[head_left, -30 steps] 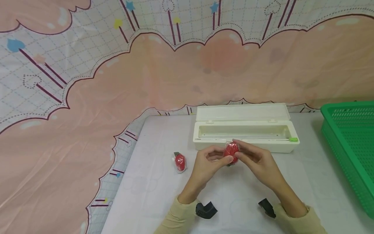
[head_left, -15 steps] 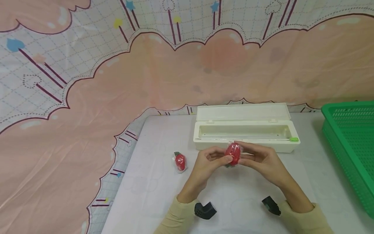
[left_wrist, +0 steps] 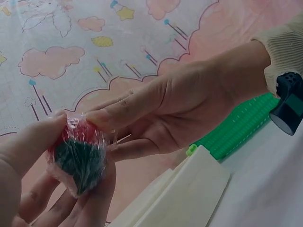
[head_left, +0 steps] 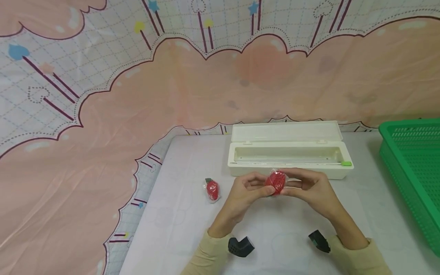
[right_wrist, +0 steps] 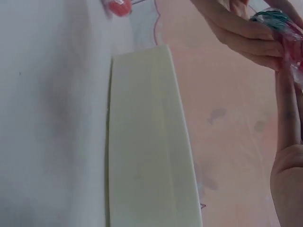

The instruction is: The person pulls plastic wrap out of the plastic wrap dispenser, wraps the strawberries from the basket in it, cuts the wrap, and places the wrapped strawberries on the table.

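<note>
A red strawberry (head_left: 277, 181) in clear plastic film is held up in front of the white box, between both hands. My left hand (head_left: 242, 195) grips it, thumb on the near side and fingers behind. On its right side my right hand (head_left: 314, 191) pinches the wrapped fruit with thumb and fingertips. The left wrist view shows its dark green leafy end (left_wrist: 78, 161) under crinkled film. A second film-wrapped strawberry (head_left: 212, 190) lies on the table, left of my left hand.
Behind the hands stands a long white cling film box (head_left: 292, 170), lid raised, with a green slider (head_left: 346, 163) at its right end. A green plastic basket (head_left: 395, 168) is at the right. Patterned cloth (head_left: 192, 84) hangs behind the white table (head_left: 172, 225).
The strawberry has turned a little and shifted slightly right in the hands. My right hand has moved a little right, its thumb sliding from the fruit's front to its right edge.
</note>
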Demonstrator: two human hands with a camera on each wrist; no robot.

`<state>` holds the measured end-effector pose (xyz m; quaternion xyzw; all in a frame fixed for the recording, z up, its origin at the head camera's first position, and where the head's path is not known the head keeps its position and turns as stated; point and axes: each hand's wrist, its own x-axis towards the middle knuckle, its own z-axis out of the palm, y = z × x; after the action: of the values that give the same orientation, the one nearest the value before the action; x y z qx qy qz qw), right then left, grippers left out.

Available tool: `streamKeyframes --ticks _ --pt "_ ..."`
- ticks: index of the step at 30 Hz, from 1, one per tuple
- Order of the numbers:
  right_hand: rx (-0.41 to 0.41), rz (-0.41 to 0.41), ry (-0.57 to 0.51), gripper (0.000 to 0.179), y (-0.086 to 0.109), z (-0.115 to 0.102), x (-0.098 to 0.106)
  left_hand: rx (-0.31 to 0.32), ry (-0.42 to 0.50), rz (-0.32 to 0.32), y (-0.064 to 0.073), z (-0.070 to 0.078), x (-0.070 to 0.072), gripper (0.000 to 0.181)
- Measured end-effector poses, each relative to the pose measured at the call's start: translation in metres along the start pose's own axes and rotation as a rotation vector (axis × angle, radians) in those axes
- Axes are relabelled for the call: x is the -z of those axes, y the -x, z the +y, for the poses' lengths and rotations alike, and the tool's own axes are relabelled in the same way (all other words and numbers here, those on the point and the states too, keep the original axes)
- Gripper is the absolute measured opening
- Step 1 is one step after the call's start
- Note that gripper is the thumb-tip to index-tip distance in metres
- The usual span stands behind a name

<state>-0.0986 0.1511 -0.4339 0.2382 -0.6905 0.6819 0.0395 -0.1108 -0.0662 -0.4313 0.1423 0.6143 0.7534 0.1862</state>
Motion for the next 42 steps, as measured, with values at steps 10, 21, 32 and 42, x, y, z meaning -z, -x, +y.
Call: streamKeyframes --ticks 10,21,32,42 --pt "0.008 -0.013 0.185 0.050 -0.003 -0.003 -0.001 0.011 -0.105 0.060 0.000 0.003 -0.002 0.035" --pt "0.023 -0.005 0.195 0.040 -0.003 -0.005 -0.002 0.029 -0.145 0.099 -0.001 0.004 -0.005 0.034" --pt "-0.015 0.106 0.149 0.036 -0.005 -0.004 -0.006 0.033 -0.123 0.231 -0.003 0.002 -0.004 0.043" --pt "-0.108 0.163 0.156 0.035 -0.004 -0.005 -0.010 -0.079 -0.039 0.206 -0.002 0.002 0.001 0.048"
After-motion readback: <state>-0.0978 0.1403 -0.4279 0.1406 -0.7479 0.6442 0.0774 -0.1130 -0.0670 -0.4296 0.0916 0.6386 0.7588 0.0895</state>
